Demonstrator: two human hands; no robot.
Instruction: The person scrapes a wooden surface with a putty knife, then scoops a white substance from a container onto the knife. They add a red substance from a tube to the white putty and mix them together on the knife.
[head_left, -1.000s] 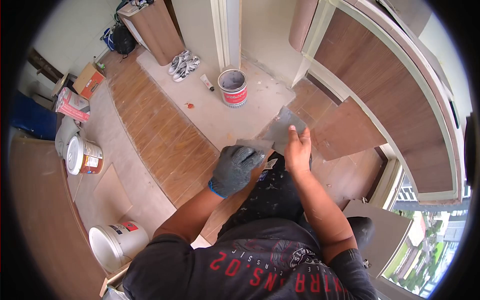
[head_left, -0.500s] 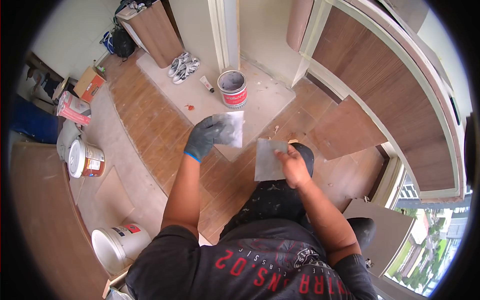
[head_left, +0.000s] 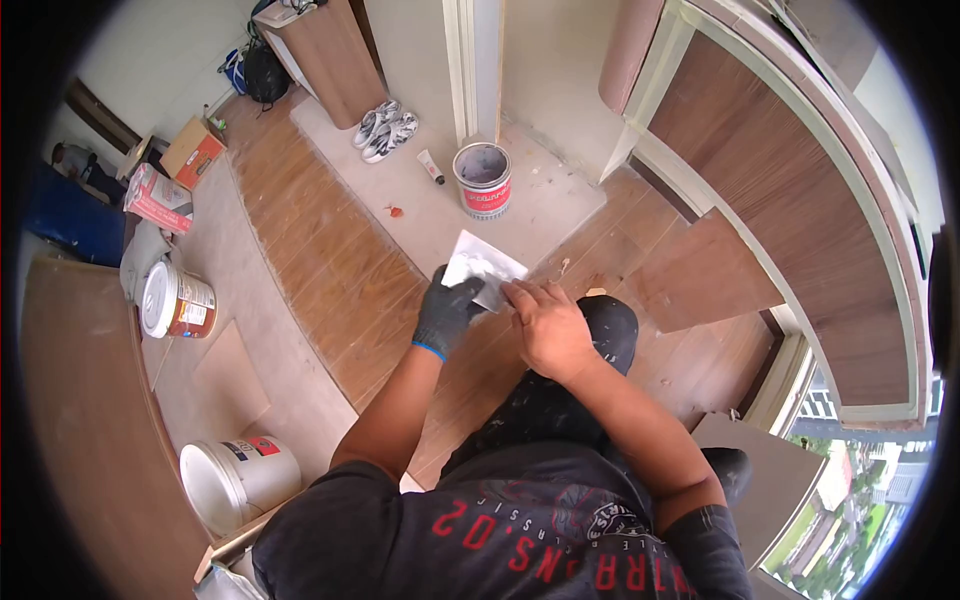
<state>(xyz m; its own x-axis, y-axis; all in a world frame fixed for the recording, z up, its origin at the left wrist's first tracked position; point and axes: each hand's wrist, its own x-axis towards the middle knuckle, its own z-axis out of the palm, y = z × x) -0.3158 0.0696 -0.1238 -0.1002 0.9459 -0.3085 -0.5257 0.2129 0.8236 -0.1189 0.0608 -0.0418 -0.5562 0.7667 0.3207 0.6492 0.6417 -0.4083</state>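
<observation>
My left hand [head_left: 448,308], in a dark grey glove with a blue cuff, grips a thin square scraper plate [head_left: 463,246] by its lower left edge. White paste [head_left: 478,266] lies on that plate's face. My bare right hand [head_left: 553,328] is closed on a second flat grey scraper plate [head_left: 492,296], mostly hidden by the fingers. Its edge meets the left plate at the paste. Beyond the hands stands an opened tin [head_left: 485,190] with a red label and greyish paste inside.
A small tube [head_left: 431,167] and patterned shoes [head_left: 384,130] lie near the tin. White buckets [head_left: 240,480] [head_left: 178,300] stand at left by cartons [head_left: 192,152]. A brown board [head_left: 705,272] lies at right below the curved wood panel [head_left: 780,190].
The two hands have come together, bringing the right scraper plate onto the left one. The left plate has tilted and shows its white paste. The view has shifted slightly.
</observation>
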